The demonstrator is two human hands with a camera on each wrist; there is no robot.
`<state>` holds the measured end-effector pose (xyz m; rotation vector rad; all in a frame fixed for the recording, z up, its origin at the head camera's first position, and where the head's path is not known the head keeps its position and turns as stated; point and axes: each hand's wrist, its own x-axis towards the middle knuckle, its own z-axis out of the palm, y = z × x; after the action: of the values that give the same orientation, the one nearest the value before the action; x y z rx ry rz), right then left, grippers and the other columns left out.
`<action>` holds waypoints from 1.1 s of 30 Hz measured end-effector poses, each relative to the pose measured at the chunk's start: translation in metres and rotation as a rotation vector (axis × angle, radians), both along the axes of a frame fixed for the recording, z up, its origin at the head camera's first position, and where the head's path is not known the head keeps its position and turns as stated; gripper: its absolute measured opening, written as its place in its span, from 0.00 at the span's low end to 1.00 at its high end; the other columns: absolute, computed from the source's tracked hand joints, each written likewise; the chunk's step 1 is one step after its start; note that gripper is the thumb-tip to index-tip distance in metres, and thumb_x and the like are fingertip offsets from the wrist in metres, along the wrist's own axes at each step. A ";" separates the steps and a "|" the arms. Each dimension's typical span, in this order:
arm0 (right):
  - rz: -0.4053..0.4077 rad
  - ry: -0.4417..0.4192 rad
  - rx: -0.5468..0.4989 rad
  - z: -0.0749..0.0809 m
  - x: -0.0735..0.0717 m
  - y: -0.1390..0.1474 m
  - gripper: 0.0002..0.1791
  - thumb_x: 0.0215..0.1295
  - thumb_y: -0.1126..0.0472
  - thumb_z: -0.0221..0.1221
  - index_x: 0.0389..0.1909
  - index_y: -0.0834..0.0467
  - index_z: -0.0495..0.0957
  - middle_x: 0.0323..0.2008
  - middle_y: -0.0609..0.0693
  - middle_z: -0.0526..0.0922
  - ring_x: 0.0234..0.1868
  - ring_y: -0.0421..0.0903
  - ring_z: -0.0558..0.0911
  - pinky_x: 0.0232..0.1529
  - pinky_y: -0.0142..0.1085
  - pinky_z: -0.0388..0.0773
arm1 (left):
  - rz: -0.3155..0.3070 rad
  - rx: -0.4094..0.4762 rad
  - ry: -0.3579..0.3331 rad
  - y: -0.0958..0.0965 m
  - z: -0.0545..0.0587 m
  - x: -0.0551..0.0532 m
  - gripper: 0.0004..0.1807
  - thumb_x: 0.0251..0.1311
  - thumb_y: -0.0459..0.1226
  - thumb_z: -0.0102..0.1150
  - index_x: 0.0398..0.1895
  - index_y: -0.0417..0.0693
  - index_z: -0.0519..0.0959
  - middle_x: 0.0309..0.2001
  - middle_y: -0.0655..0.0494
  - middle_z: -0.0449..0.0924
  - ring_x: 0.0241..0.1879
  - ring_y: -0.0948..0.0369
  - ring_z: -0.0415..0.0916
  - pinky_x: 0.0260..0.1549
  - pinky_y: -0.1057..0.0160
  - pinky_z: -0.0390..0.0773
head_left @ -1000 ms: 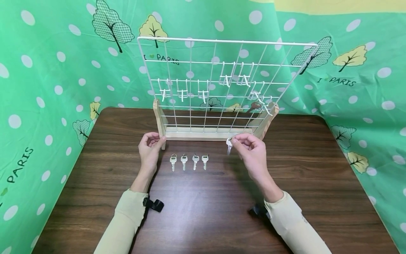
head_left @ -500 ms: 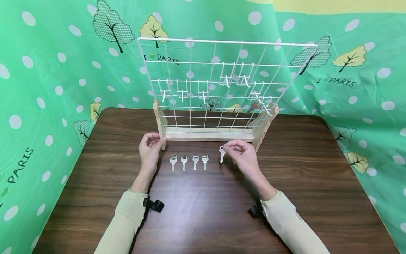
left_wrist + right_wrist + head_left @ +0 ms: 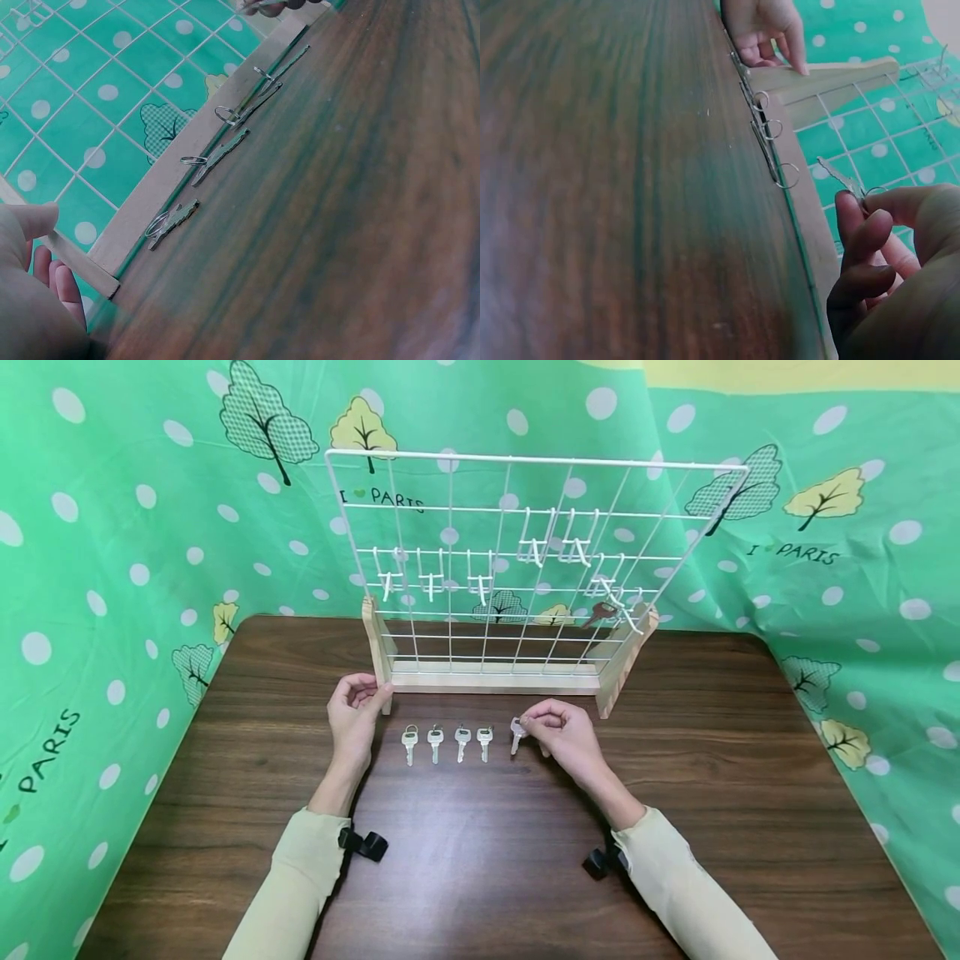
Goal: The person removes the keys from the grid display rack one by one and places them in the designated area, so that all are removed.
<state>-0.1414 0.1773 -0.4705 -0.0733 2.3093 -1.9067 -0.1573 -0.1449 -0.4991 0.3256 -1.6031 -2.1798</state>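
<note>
My right hand (image 3: 564, 737) pinches a silver key (image 3: 517, 735) by its head between thumb and fingertips, just right of a row of keys. In the right wrist view the key (image 3: 841, 177) and its ring stick out past the fingertips. Several silver keys (image 3: 462, 743) with small rings lie side by side on the table. My left hand (image 3: 352, 714) holds the left wooden foot (image 3: 380, 647) of a white wire grid rack (image 3: 536, 458), thumb on one side and fingers on the other, as the left wrist view shows.
Several white double-wire hooks (image 3: 431, 581) hang on the grid. A brownish key (image 3: 600, 613) hangs from a hook at the lower right. The rack stands on a dark wood table (image 3: 480, 860), before a green dotted curtain (image 3: 112, 568).
My right hand has carried the key left and toward me, from near the rack's base to beside the row of keys. The left hand has stayed in place.
</note>
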 end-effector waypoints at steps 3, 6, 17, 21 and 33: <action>0.012 -0.011 0.009 -0.003 0.000 0.000 0.07 0.73 0.70 0.67 0.44 0.72 0.84 0.28 0.49 0.89 0.16 0.37 0.70 0.20 0.28 0.68 | -0.003 -0.003 -0.003 0.000 0.000 0.000 0.14 0.59 0.17 0.71 0.42 0.37 0.81 0.37 0.59 0.82 0.38 0.65 0.80 0.42 0.73 0.80; 0.023 -0.019 0.021 -0.007 -0.001 0.001 0.08 0.72 0.70 0.67 0.45 0.73 0.84 0.28 0.53 0.90 0.15 0.37 0.71 0.19 0.27 0.69 | -0.006 -0.008 -0.006 0.000 0.000 0.001 0.14 0.60 0.17 0.71 0.42 0.37 0.80 0.38 0.59 0.82 0.38 0.66 0.80 0.42 0.74 0.80; 0.037 0.112 0.260 -0.016 -0.005 0.002 0.01 0.71 0.67 0.71 0.38 0.61 0.89 0.22 0.46 0.86 0.17 0.36 0.75 0.21 0.27 0.70 | -0.013 0.000 0.001 -0.001 0.000 0.000 0.14 0.60 0.17 0.71 0.42 0.39 0.80 0.38 0.59 0.82 0.39 0.65 0.80 0.42 0.73 0.81; 0.019 0.210 0.359 -0.019 -0.008 0.003 0.02 0.68 0.66 0.74 0.35 0.57 0.91 0.22 0.43 0.84 0.21 0.35 0.74 0.23 0.27 0.67 | -0.013 -0.004 -0.001 -0.002 -0.001 -0.001 0.14 0.61 0.17 0.71 0.42 0.38 0.80 0.37 0.59 0.82 0.38 0.66 0.80 0.41 0.73 0.80; 0.009 0.338 0.471 -0.023 -0.008 0.001 0.06 0.64 0.68 0.77 0.31 0.55 0.91 0.24 0.44 0.83 0.22 0.34 0.73 0.25 0.24 0.68 | -0.014 -0.009 -0.008 -0.002 -0.003 -0.001 0.14 0.61 0.17 0.71 0.42 0.39 0.80 0.37 0.60 0.82 0.38 0.66 0.80 0.41 0.74 0.80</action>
<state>-0.1496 0.1781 -0.4939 -0.3751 2.9079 -1.3802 -0.1579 -0.1473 -0.5016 0.3215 -1.6235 -2.1831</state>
